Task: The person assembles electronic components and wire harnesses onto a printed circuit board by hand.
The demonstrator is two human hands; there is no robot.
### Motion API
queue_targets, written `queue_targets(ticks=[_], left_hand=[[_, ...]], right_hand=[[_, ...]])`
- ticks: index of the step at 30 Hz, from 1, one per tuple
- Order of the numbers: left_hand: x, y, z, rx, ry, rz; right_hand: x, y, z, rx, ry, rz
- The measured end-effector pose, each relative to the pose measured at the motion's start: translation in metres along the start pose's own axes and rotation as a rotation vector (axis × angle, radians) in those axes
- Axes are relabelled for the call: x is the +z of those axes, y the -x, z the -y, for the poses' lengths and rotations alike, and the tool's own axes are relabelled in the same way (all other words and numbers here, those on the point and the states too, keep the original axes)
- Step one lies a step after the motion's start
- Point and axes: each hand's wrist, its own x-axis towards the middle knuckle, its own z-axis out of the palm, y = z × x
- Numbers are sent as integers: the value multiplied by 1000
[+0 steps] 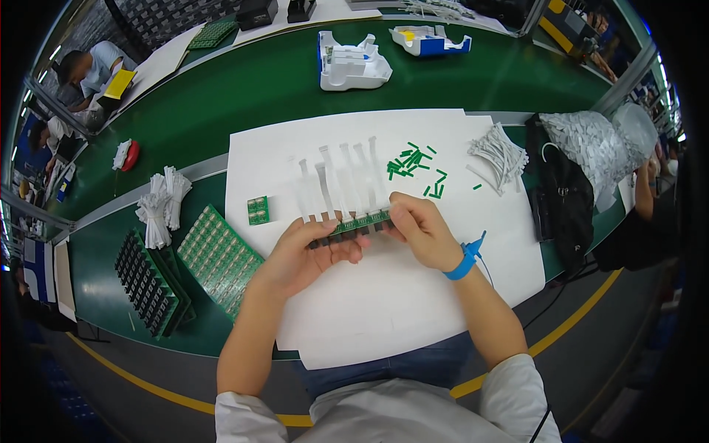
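Note:
Between my two hands is a narrow strip of green circuit boards with dark connectors along its near edge. Several white flat ribbon cables rise from it, pointing away from me. My left hand is closed around the strip's left end, thumb on top and fingers underneath. At the right end, my right hand pinches it between thumb and fingers. A blue wrist strap circles my right wrist. Left of the strip, a small green board piece lies on the white sheet.
Green scraps are scattered beyond my right hand, near a bundle of white cables. At left lie a green board panel, stacked boards with black connectors and more white cables. White plastic housings stand on the far green surface.

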Motion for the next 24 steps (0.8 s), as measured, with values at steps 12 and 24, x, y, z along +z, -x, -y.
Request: queue_targets(ticks=[12,24], left_hand=[[5,-11,18,131,-394,-98],[18,-11,22,117,-527,-90]], right_hand=[[10,-2,-3,344,-163,-35],[21,-2,-18,187,-255,-215]])
